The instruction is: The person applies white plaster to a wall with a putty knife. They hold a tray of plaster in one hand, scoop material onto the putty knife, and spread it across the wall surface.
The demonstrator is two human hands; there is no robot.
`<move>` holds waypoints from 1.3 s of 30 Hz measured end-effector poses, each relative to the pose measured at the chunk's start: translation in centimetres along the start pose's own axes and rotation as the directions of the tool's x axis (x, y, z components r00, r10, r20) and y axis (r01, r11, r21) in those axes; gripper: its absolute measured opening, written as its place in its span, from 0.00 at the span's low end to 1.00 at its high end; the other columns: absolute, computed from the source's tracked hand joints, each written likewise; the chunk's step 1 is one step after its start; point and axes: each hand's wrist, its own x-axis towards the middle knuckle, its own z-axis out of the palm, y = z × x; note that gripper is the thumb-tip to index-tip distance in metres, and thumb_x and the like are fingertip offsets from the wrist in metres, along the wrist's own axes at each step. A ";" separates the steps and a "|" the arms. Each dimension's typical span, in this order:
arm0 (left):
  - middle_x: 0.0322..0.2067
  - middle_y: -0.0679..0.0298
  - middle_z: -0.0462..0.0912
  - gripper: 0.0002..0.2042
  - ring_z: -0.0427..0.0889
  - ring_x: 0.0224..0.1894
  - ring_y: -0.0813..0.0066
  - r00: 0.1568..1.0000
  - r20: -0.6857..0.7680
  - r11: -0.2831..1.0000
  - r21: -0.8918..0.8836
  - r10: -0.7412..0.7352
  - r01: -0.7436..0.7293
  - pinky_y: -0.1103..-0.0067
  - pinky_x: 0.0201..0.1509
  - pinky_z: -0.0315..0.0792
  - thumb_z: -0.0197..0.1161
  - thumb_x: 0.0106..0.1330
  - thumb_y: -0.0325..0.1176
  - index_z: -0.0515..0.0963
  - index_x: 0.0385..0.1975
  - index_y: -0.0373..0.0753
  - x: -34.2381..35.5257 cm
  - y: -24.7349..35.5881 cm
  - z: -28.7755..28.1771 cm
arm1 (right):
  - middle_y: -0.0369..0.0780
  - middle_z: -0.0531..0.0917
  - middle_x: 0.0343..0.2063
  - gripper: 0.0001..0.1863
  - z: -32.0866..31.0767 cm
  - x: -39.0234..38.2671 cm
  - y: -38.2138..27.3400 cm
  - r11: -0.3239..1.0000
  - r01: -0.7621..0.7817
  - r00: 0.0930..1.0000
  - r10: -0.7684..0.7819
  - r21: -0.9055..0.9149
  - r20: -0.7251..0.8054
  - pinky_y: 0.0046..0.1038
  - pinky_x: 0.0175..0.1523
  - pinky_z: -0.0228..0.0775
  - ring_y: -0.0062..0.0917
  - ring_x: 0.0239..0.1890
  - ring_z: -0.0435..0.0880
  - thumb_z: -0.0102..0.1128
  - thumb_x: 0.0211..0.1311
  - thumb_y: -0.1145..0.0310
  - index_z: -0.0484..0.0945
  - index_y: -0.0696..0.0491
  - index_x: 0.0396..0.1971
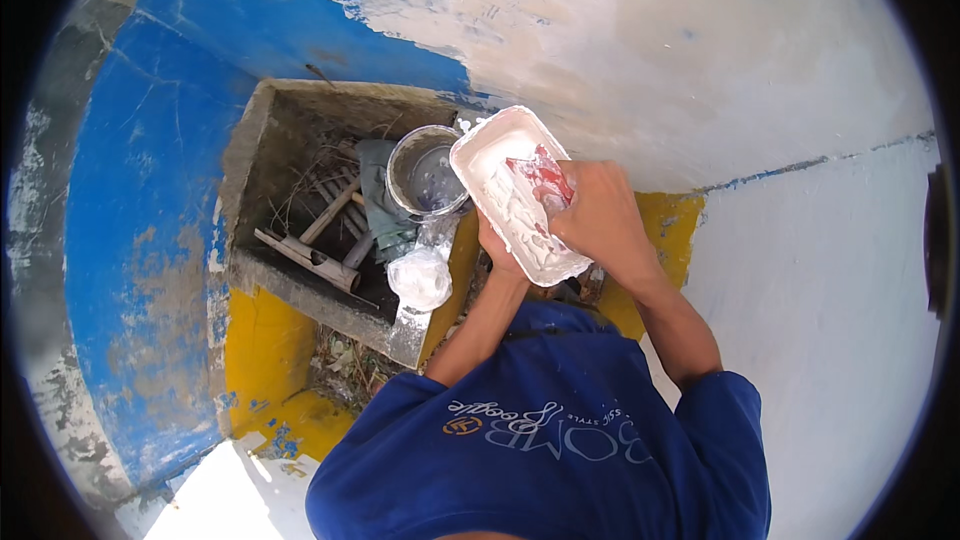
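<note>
A white rectangular tub point(494, 160) smeared with white paste is tilted toward me near the middle of the view. My left hand point(497, 245) grips it from the left and below, its fingers mostly behind the tub. My right hand point(595, 210) is closed on a red, paste-coated tool point(538, 176) inside the tub; whether it is a scraper or something else is hard to tell. Just left of the tub sits a round bucket point(424, 167) with grey residue, and a crumpled white plastic bundle point(419, 278) lies below the bucket.
A concrete planter box point(250, 170) holds sticks, bamboo pieces point(318, 260) and grey-green cloth point(380, 230). Blue wall point(140, 190) curves along the left, patchy white wall point(700, 50) stands behind, and yellow paint point(260, 345) covers the lower surfaces. A white surface point(820, 330) is at the right.
</note>
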 end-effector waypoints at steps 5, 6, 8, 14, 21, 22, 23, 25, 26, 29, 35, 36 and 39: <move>0.60 0.58 0.70 0.29 0.72 0.59 0.61 1.000 -0.011 1.000 0.010 -0.023 0.023 0.63 0.63 0.67 0.38 0.73 0.56 0.62 0.65 0.40 -0.1 0.3 -0.7 | 0.57 0.77 0.20 0.11 -0.2 -0.3 -0.9 0.998 0.040 0.997 -0.043 0.041 0.064 0.43 0.36 0.70 0.55 0.27 0.76 0.59 0.34 0.75 0.79 0.64 0.23; 0.60 0.58 0.70 0.29 0.72 0.59 0.61 0.999 -0.028 0.999 -0.009 -0.031 0.031 0.64 0.64 0.66 0.38 0.73 0.56 0.62 0.65 0.40 -0.2 0.1 -0.5 | 0.57 0.77 0.20 0.11 0.7 -0.6 -0.8 0.998 0.060 0.996 -0.062 0.021 0.064 0.44 0.36 0.70 0.55 0.26 0.77 0.59 0.34 0.74 0.79 0.64 0.22; 0.60 0.59 0.70 0.29 0.71 0.60 0.62 0.999 0.004 0.999 -0.025 -0.038 0.038 0.63 0.65 0.64 0.38 0.73 0.56 0.62 0.65 0.41 -0.2 0.0 -0.9 | 0.57 0.77 0.19 0.12 2.1 -0.7 -0.4 0.997 0.079 0.995 -0.079 0.002 0.062 0.45 0.36 0.70 0.54 0.25 0.77 0.59 0.33 0.74 0.79 0.65 0.22; 0.61 0.59 0.69 0.30 0.69 0.62 0.61 0.999 0.022 0.998 -0.029 -0.050 0.051 0.63 0.67 0.61 0.38 0.73 0.57 0.60 0.66 0.42 -0.8 -0.2 -0.7 | 0.57 0.78 0.19 0.11 2.7 0.3 1.0 0.995 0.062 0.998 -0.059 -0.081 0.039 0.44 0.36 0.71 0.54 0.25 0.78 0.58 0.32 0.73 0.79 0.64 0.20; 0.62 0.60 0.67 0.31 0.69 0.62 0.63 0.997 -0.027 0.997 -0.021 -0.075 0.074 0.64 0.66 0.63 0.38 0.73 0.58 0.58 0.68 0.43 0.0 0.1 -0.9 | 0.58 0.77 0.18 0.10 2.8 0.6 -0.3 0.992 0.121 0.992 -0.120 -0.042 0.027 0.44 0.36 0.72 0.53 0.24 0.78 0.59 0.31 0.74 0.77 0.66 0.17; 0.62 0.60 0.67 0.31 0.69 0.62 0.63 0.997 -0.024 0.997 -0.019 -0.075 0.075 0.64 0.66 0.63 0.38 0.73 0.58 0.58 0.68 0.43 0.0 0.1 -0.9 | 0.58 0.77 0.18 0.10 2.7 0.9 -0.3 0.992 0.123 0.992 -0.122 -0.041 0.024 0.44 0.36 0.72 0.53 0.24 0.78 0.59 0.31 0.74 0.77 0.66 0.17; 0.62 0.60 0.68 0.31 0.69 0.62 0.63 0.997 0.047 0.997 -0.032 -0.064 0.066 0.65 0.66 0.63 0.37 0.73 0.58 0.58 0.67 0.43 0.0 0.2 -0.4 | 0.58 0.77 0.18 0.10 2.5 1.5 -0.3 0.996 0.077 0.997 -0.076 -0.038 0.024 0.44 0.35 0.72 0.53 0.24 0.78 0.59 0.31 0.74 0.77 0.66 0.17; 0.62 0.60 0.68 0.30 0.69 0.62 0.63 0.998 0.057 0.999 -0.013 -0.039 0.040 0.64 0.66 0.63 0.36 0.73 0.57 0.59 0.67 0.43 -0.4 0.3 0.6 | 0.58 0.77 0.18 0.10 2.0 2.0 -0.6 0.999 0.034 0.999 -0.033 -0.034 0.021 0.44 0.35 0.72 0.53 0.24 0.78 0.59 0.31 0.73 0.77 0.66 0.17; 0.62 0.60 0.68 0.30 0.69 0.62 0.63 0.998 0.055 0.999 -0.015 -0.040 0.041 0.64 0.66 0.63 0.36 0.73 0.57 0.59 0.67 0.43 -0.6 0.3 0.4 | 0.59 0.77 0.18 0.10 1.5 1.8 -1.0 0.999 0.040 0.999 -0.038 -0.037 0.036 0.44 0.35 0.72 0.53 0.23 0.78 0.59 0.31 0.74 0.77 0.66 0.17; 0.62 0.60 0.68 0.30 0.69 0.62 0.62 0.995 0.070 0.998 -0.002 -0.066 0.067 0.64 0.67 0.63 0.36 0.74 0.57 0.59 0.67 0.44 -0.7 0.5 -0.3 | 0.57 0.78 0.18 0.10 2.1 1.4 -1.0 0.992 0.110 0.993 -0.107 -0.068 0.041 0.43 0.33 0.73 0.51 0.23 0.80 0.61 0.33 0.73 0.78 0.64 0.17; 0.63 0.60 0.68 0.31 0.68 0.63 0.61 0.998 0.025 0.999 -0.003 -0.053 0.053 0.64 0.68 0.61 0.37 0.73 0.58 0.58 0.68 0.43 -0.8 0.6 0.2 | 0.57 0.77 0.18 0.10 2.3 2.3 -0.1 0.993 0.072 0.997 -0.071 -0.099 0.008 0.43 0.34 0.73 0.53 0.23 0.78 0.60 0.31 0.74 0.79 0.64 0.19; 0.63 0.60 0.68 0.31 0.68 0.63 0.61 0.999 0.023 0.999 -0.007 -0.047 0.047 0.64 0.68 0.61 0.37 0.73 0.58 0.58 0.68 0.43 -0.8 0.7 0.2 | 0.57 0.78 0.18 0.10 1.8 2.2 0.0 0.993 0.064 0.998 -0.065 -0.102 -0.014 0.43 0.34 0.73 0.53 0.23 0.78 0.60 0.31 0.74 0.80 0.64 0.19; 0.64 0.60 0.66 0.32 0.67 0.64 0.61 0.997 0.040 0.998 0.012 -0.064 0.063 0.64 0.68 0.61 0.38 0.73 0.58 0.56 0.68 0.42 -0.7 1.0 0.1 | 0.55 0.78 0.18 0.11 0.6 2.0 0.0 0.982 0.080 0.996 -0.085 -0.172 -0.021 0.43 0.33 0.72 0.51 0.23 0.79 0.60 0.33 0.75 0.81 0.62 0.22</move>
